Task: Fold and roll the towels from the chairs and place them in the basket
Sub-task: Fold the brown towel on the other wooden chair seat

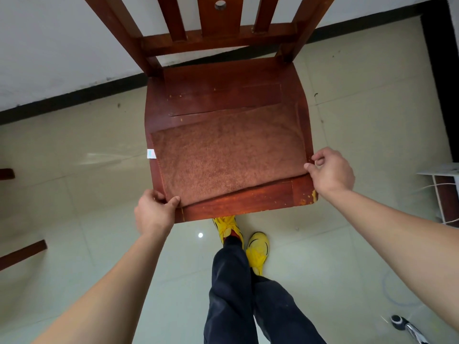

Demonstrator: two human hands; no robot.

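A pale tiled floor (74, 194) is spreading out beneath both arms. A dark red wooden chair (223, 95) is standing straight ahead of the hands, with its slatted back on the far side. A brown towel (228, 155) is lying flat on the seat between the two hands. It is covering the nearer part of the seat, leaving bare wood beyond it and a strip of the front rail on the near side. It is showing as one smooth rectangle; whether it is already doubled over I cannot tell.

The left hand (154, 212) is gripping the towel's near corner on its own side, with the thumb lying on top of the cloth and the fingers curled round the edge. The right hand (332, 172) is sitting at the other near corner. Its thumb and forefinger are closing together on the cloth's edge, and its remaining fingers are curling loosely. A small white label (151, 153) is sticking out from the towel's side edge, just beyond the left hand.

With both near corners held and the cloth spread flat, the folding step seems to be in hand, and rolling is not yet begun. The next move is likely calling for both corners to rise together and travel away from the hands to the far edge, with the sides kept matched so the fold is lying square. The basket is not showing anywhere near either hand.
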